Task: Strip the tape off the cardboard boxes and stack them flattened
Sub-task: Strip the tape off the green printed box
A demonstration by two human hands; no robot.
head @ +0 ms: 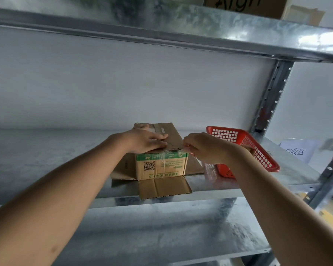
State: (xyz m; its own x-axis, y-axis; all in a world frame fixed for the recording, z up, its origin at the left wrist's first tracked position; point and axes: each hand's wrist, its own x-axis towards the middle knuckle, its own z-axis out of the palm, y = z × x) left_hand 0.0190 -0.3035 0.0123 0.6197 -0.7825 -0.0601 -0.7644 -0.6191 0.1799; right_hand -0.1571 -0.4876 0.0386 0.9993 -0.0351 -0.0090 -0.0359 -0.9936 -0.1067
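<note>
A small cardboard box [161, 167] with green print and a QR code stands on the metal shelf [46, 160], its bottom flaps spread open toward me. My left hand [146, 140] presses flat on the box's top. My right hand [204, 148] pinches a strip of clear tape [178, 151] that stretches from the box's top front edge. A flattened piece of cardboard [194, 166] lies under and behind the box.
A red plastic basket [254, 150] sits just right of the box, partly behind my right wrist. A shelf upright [271, 93] rises at the right. Another box [244, 4] stands on the shelf above. A paper sign [296, 150] hangs far right.
</note>
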